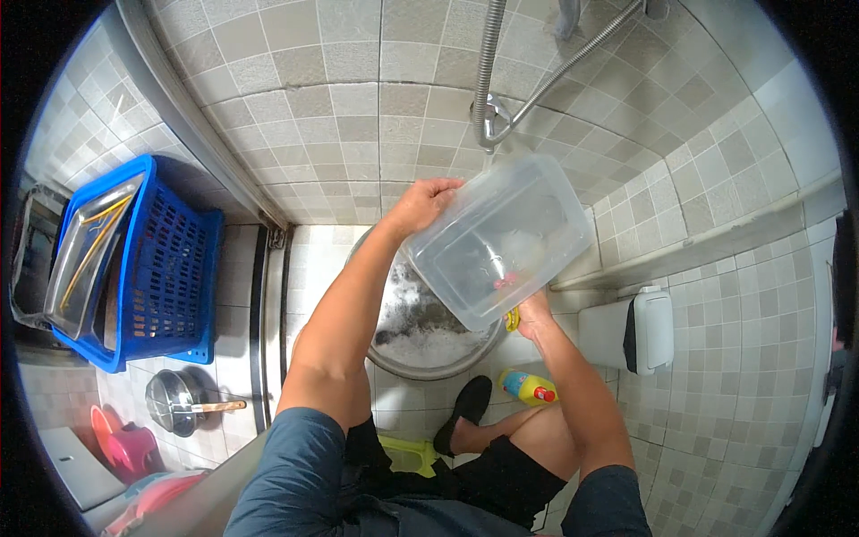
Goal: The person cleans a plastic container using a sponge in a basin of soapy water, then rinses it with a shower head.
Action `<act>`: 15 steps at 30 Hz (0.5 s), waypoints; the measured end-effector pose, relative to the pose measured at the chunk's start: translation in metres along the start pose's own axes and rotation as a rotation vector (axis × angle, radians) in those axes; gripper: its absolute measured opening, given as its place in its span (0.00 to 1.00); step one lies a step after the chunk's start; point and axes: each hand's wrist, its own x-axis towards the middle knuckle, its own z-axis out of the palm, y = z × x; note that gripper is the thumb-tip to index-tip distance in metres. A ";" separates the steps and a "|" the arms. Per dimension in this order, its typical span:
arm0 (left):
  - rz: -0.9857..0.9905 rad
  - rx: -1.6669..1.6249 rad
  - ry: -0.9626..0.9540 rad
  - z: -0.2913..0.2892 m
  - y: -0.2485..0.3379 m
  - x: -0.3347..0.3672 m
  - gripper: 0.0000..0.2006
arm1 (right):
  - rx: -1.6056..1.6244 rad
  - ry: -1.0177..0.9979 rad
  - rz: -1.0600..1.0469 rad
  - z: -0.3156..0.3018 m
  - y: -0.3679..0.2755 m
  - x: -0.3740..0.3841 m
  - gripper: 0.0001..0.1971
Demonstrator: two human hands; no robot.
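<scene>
A clear rectangular plastic tub (546, 206) is held tilted over a round metal basin (447, 370) of foamy, dark-speckled water. My left hand (428, 206) grips the tub at its upper left side, fingers closed along the edge. Low on the right side, my right hand (534, 315) supports the tub; most of its fingers are hidden behind the plastic. Against those fingers sits a small yellow thing (512, 319), too little of it showing to name. Something pinkish red (505, 281) shows at the tub, its kind unclear. Just above the tub is the wall tap (490, 121).
A yellow bottle with a red cap (528, 387) lies by my foot. On the left stand a blue plastic basket (170, 268) with clear containers inside, a pan with a wooden handle (174, 403) and a pink dipper (130, 447). A white bin (626, 331) is at right.
</scene>
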 end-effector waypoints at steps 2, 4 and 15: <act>-0.006 0.048 -0.021 0.002 0.006 0.002 0.18 | -0.051 0.030 -0.004 0.002 0.004 0.005 0.10; -0.013 -0.060 -0.034 0.011 0.015 0.005 0.19 | 0.095 0.104 -0.065 -0.001 0.006 0.013 0.09; 0.017 -0.006 0.020 0.033 0.016 0.019 0.22 | 0.095 0.175 -0.133 -0.023 0.004 0.028 0.09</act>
